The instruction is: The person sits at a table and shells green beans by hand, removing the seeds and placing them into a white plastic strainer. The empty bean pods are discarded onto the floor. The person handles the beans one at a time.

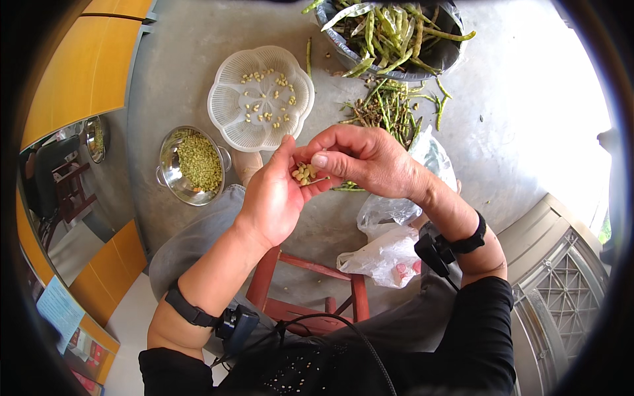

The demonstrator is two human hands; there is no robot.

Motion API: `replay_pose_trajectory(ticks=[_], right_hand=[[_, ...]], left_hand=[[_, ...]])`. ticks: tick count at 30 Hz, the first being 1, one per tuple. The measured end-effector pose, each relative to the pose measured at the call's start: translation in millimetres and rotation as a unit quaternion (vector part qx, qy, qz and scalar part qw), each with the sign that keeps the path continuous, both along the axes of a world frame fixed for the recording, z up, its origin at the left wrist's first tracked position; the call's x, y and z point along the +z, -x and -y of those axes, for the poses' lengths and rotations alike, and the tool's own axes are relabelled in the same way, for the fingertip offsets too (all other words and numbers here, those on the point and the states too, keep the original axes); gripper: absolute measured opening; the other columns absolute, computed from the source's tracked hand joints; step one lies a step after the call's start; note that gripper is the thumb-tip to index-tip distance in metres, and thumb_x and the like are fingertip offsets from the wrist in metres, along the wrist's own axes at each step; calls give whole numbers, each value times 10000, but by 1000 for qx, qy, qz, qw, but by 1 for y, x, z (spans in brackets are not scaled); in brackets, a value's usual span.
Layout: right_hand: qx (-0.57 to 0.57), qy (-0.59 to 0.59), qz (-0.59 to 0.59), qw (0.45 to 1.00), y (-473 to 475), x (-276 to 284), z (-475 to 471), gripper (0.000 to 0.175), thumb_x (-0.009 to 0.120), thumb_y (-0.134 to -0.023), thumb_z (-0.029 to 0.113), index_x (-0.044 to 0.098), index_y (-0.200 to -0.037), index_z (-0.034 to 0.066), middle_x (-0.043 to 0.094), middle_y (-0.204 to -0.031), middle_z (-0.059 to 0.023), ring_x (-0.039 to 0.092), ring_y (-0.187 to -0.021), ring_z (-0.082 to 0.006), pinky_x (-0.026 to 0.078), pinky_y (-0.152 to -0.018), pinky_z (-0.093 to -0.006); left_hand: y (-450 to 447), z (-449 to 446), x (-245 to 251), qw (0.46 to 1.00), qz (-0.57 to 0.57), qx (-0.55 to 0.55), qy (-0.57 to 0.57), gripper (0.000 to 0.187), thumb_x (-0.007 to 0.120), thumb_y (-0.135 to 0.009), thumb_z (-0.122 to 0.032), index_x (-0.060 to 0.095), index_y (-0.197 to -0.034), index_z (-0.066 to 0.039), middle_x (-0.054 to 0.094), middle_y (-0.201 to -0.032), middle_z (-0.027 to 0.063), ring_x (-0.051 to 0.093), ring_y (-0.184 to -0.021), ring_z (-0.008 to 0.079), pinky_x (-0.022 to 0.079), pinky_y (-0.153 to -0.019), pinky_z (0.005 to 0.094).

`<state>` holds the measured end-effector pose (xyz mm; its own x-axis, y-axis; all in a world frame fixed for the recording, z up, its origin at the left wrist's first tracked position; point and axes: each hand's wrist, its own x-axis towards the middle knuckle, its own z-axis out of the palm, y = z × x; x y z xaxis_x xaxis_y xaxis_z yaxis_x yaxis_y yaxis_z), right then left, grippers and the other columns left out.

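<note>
My left hand [277, 193] is cupped, palm up, around several shelled pale-green beans [304, 173]. Over its fingers hovers my right hand [371, 161], thumb bent in against the fingers; a thin bit of pod shows below its thumb, and whether it pinches anything else is hidden. Beyond the left hand, a white flower-shaped plastic basket [225, 106] has scattered beans on its bottom. At the left, a two-handled steel colander or bowl [168, 166] holds a heap of shelled green beans [199, 161].
A bin lined with a dark bag [450, 54] stands at the top, full of bean pods [391, 34]. Pod scraps [386, 111] lie on the concrete floor before it. Plastic bags [381, 252] rest near my right leg. A red wooden stool [317, 309] is beneath me; a mirrored cabinet [84, 64] flanks the left.
</note>
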<state>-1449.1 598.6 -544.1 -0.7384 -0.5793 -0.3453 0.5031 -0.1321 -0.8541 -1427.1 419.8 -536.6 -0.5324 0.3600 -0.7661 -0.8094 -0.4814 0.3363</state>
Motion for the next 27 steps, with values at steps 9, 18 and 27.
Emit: replay_pose_trajectory(ticks=[9, 18, 27], right_hand=[[-28, -482, -76, 872, -12, -136, -62, 239, 581, -862, 247, 646, -973, 45, 658, -778, -170, 656, -716, -269, 514, -678, -349], [144, -667, -94, 725, -73, -257, -104, 266, 607, -776, 240, 625, -981, 71, 580, -1063, -174, 524, -1067, -350, 427, -917, -426], [102, -563, -20, 820, -69, -205, -95, 240, 602, -768, 257, 680, -869, 54, 661, -834, -186, 642, -810, -315, 506, -762, -401]], left_hand=[[11, 24, -13, 985, -22, 139, 98, 237, 538, -944, -236, 569, -964, -1, 584, -908, 90, 586, -865, 194, 511, -835, 345], [32, 44, -8, 955, -31, 181, 231, 626, 520, -932, -214, 192, -1388, 63, 210, -1426, 251, 387, -1221, 371, 359, -1063, 459], [25, 28, -3, 979, -40, 98, 175, 492, 537, -927, -222, 389, -1319, 36, 410, -1311, 204, 446, -1202, 285, 393, -1040, 417]])
